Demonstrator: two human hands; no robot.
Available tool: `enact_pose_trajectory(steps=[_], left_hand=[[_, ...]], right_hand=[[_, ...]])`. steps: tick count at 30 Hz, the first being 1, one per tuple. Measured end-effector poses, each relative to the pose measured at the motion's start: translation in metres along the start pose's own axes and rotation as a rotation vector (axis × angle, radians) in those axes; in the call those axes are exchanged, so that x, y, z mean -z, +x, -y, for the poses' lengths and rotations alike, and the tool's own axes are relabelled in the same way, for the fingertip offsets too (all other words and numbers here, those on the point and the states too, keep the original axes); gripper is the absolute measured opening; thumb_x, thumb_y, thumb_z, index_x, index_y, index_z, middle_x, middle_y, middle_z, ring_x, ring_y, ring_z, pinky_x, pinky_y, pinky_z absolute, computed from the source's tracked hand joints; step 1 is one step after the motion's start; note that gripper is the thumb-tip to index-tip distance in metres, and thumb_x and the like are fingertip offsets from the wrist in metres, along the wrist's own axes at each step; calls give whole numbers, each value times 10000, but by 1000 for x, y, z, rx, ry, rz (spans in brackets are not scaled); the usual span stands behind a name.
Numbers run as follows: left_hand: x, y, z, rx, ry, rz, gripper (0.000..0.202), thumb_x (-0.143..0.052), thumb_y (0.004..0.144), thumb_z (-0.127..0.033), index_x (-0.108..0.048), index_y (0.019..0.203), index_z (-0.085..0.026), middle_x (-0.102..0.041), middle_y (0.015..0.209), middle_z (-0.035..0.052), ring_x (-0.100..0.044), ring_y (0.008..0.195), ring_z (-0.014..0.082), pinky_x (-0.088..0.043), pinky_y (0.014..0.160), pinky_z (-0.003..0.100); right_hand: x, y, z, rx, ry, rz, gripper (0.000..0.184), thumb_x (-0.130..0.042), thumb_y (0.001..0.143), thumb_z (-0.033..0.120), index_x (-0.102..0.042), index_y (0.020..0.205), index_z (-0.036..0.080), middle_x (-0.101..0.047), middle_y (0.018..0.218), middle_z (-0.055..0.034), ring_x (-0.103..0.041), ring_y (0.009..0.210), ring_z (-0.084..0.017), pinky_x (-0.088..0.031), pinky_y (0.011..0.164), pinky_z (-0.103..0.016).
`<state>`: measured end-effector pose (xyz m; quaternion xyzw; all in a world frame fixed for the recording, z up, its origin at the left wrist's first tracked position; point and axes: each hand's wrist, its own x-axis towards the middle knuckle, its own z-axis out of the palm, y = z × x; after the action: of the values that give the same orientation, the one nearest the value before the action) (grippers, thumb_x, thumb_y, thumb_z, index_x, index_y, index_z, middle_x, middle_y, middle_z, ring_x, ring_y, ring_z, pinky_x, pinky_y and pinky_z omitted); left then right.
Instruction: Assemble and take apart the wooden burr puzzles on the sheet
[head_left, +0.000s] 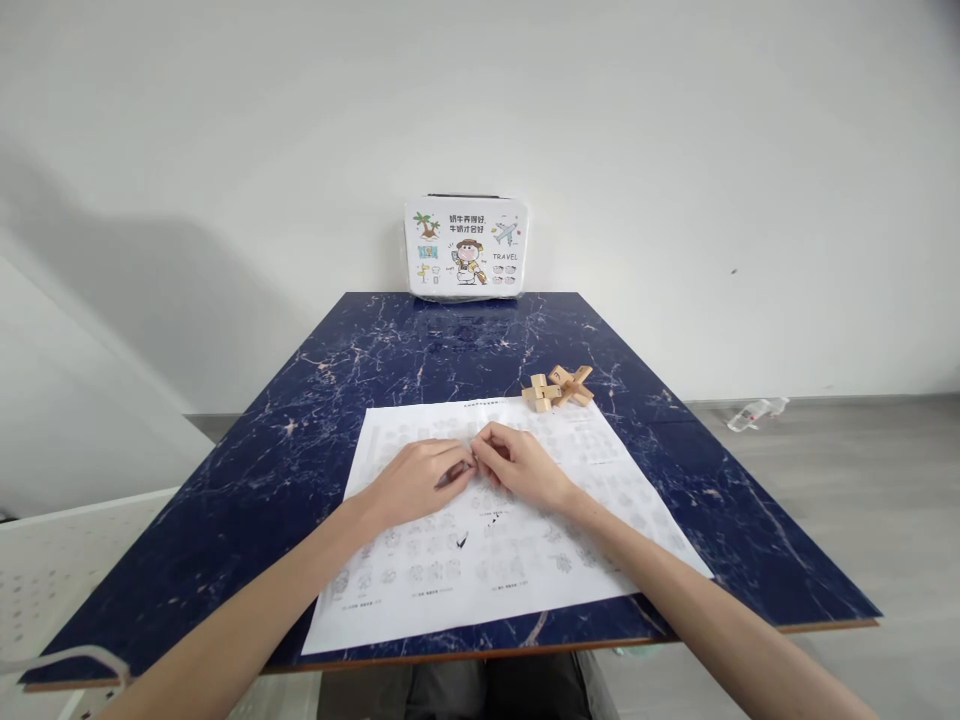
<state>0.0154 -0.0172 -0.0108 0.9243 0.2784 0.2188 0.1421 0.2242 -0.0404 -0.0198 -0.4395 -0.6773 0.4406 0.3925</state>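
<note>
Over the middle of a large printed paper sheet [420, 620], my left hand [420, 480] and my right hand [521, 465] meet at the fingertips. Both are closed in a pinch, and whatever lies between the fingers is too small or too hidden to name. Small dark scraps [462, 542] lie on the paper just below the hands. Beyond my right hand, at the sheet's far right corner, two interlocking wooden puzzles sit side by side: a compact wooden burr puzzle [541, 393] and a wooden puzzle with splayed bars [572, 386].
The sheet lies on a dark blue marbled table [360, 350]. A white carrying case [466, 248] with cartoon travel prints stands upright at the far edge, against the wall. A clear plastic wrapper [756, 413] is on the floor at right. A white perforated surface [67, 580] is at lower left.
</note>
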Motion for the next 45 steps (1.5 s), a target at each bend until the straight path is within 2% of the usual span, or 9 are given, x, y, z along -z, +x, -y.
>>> enact_pose_trajectory(steps=[8,16,21,26,32,39,45], left_hand=[[-2,-1,2,-21,45,12,202,-477,1046,-235,-635,921,-219,-653,780,3,-609,677,165,-486,667,321],[4,-1,7,17,76,2,209,-498,1037,-274,-687,958,-233,-704,795,9,-629,658,167,-479,647,311],[16,-3,22,149,137,-35,226,-519,1025,-349,-724,1017,-256,-757,827,6,-675,682,178,-492,688,309],[29,-7,46,380,240,1,259,-501,1022,-410,-717,1082,-281,-706,737,-20,-679,696,190,-454,675,292],[43,-13,70,546,332,-46,280,-478,999,-380,-680,1157,-270,-683,739,-19,-685,718,204,-420,650,283],[54,-15,78,694,437,-70,263,-478,981,-361,-671,1129,-261,-742,824,12,-718,796,238,-462,695,290],[52,-14,78,781,512,-99,286,-450,1019,-414,-668,1083,-241,-776,865,58,-747,823,276,-506,791,335]], right_hand=[[1,0,-1,11,-36,-3,317,-510,1051,406,-548,789,232,-592,590,42,-509,482,-112,-413,540,-253],[3,1,-1,38,-95,10,479,-428,1085,476,-491,674,237,-583,554,32,-498,477,-122,-428,601,-280],[6,4,-3,13,-102,13,560,-437,1069,550,-496,610,234,-564,513,18,-500,479,-132,-423,602,-289],[8,9,-9,-17,-67,-6,624,-442,1040,638,-479,566,233,-534,479,20,-452,428,-120,-407,550,-287],[8,8,-14,-23,-39,-4,624,-449,1031,655,-498,577,230,-563,498,7,-491,444,-128,-406,535,-280],[7,9,-16,-8,-50,-15,624,-453,1027,668,-508,587,228,-561,499,10,-493,450,-128,-413,543,-276],[7,8,-17,-9,-61,-14,621,-448,1032,664,-515,595,227,-577,517,8,-508,460,-131,-417,555,-274]])
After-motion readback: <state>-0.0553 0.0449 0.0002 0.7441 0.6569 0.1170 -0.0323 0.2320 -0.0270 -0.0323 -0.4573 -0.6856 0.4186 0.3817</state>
